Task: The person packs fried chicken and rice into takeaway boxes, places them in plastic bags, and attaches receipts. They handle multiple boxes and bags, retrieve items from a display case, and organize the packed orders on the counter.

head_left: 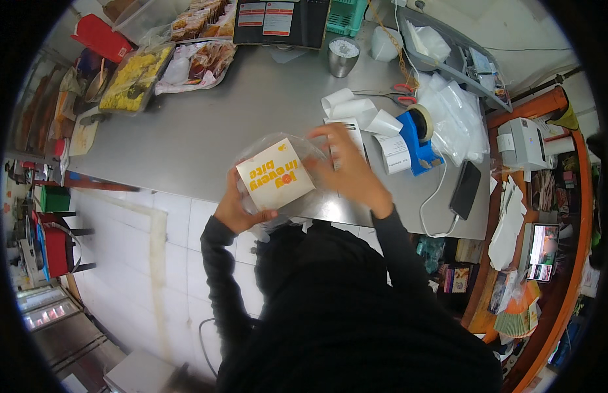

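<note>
A white cardboard food box (277, 175) with orange and yellow print sits in a thin clear plastic bag (268, 141) over the near edge of the steel table. My left hand (235, 206) grips the box from its left side, thumb along the lower edge. On the other side, my right hand (350, 171) is beside the box and the bag, its fingers spread and slightly blurred. Whether its fingertips touch the bag I cannot make out.
Right on the steel table (205, 131) are a blue tape dispenser (418, 141), curled receipt paper (356, 111), scissors (395, 95), clear bags (451, 118) and a phone (466, 190) on a white cable. Food trays (137, 78) and a metal cup (343, 59) stand farther back.
</note>
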Tool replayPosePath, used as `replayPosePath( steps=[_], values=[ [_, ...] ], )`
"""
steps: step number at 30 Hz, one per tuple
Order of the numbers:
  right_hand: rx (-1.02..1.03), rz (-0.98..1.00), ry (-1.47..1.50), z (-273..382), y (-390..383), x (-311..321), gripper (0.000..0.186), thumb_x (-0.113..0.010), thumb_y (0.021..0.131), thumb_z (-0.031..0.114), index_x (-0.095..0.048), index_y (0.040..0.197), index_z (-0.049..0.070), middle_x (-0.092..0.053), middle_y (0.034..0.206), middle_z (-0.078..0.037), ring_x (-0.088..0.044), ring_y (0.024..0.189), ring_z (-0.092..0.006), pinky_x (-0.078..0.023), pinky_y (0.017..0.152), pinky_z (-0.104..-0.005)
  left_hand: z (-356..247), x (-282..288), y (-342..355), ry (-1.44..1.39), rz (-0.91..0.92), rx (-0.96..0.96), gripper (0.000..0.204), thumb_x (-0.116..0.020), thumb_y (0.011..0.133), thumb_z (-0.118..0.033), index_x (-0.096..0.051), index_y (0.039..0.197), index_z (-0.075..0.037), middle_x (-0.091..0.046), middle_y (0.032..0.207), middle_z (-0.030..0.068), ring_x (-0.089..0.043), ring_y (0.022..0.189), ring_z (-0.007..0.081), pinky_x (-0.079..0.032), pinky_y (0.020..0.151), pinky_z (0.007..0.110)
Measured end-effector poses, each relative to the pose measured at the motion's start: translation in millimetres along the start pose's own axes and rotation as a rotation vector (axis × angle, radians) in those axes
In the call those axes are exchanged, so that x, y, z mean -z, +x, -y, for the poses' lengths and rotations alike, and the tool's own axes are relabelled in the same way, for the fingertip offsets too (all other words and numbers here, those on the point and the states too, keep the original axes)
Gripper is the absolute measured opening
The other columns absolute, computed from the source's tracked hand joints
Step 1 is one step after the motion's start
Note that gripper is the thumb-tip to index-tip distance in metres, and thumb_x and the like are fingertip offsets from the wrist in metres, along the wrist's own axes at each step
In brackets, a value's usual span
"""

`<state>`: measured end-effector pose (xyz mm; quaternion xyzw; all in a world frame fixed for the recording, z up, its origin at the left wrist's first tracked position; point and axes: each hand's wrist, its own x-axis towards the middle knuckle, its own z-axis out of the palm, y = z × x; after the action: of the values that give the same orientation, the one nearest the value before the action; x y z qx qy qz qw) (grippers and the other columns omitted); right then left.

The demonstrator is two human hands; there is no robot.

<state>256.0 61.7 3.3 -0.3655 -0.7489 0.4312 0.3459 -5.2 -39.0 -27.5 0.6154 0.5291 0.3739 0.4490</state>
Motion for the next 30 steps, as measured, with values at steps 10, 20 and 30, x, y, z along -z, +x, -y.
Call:
replayPosePath(
  steps=[10, 20, 30],
  values=[
    [-0.403, -0.300, -0.795, -78.4, -50.4, 20.1, 0.033, -0.075, 0.081, 0.027, -0.062, 0.102, 0.005, -0.064, 0.103, -0.014, -0.065, 0.095, -0.0358, -0.053, 0.075, -0.0467, -32.8, -5.1, -24.3, 0.573, -0.287, 0.217, 0.104, -0.091, 0.064, -0.014, -0.031, 0.149, -0.009, -0.049, 0.125, 0.0190, -0.056, 0.115, 0.0312, -0.053, 0.092, 0.039],
    [0.151, -0.198, 0.385, 7.7, 9.8, 66.5, 0.023, -0.059, 0.091, 0.002, -0.066, 0.113, 0.004, -0.068, 0.097, -0.016, -0.063, 0.088, -0.0162, -0.049, 0.077, -0.0251, -90.1, -14.3, -36.5, 0.598, -0.575, 0.408, 0.061, -0.065, 0.076, 0.005, -0.049, 0.134, -0.005, -0.062, 0.078, 0.0137, -0.067, 0.078, 0.0301, -0.053, 0.079, 0.038],
    [0.122, 0.342, -0.518, 25.2, 61.8, 8.9, 0.022, -0.065, 0.075, 0.021, -0.070, 0.083, 0.001, -0.069, 0.083, -0.019, -0.064, 0.084, -0.0368, -0.053, 0.076, -0.0445, -124.2, -22.6, -40.8, 0.192, -0.859, 0.064, 0.025, -0.059, 0.092, -0.002, -0.058, 0.116, -0.005, -0.065, 0.075, 0.0083, -0.067, 0.075, 0.0159, -0.054, 0.069, 0.028]
  ],
)
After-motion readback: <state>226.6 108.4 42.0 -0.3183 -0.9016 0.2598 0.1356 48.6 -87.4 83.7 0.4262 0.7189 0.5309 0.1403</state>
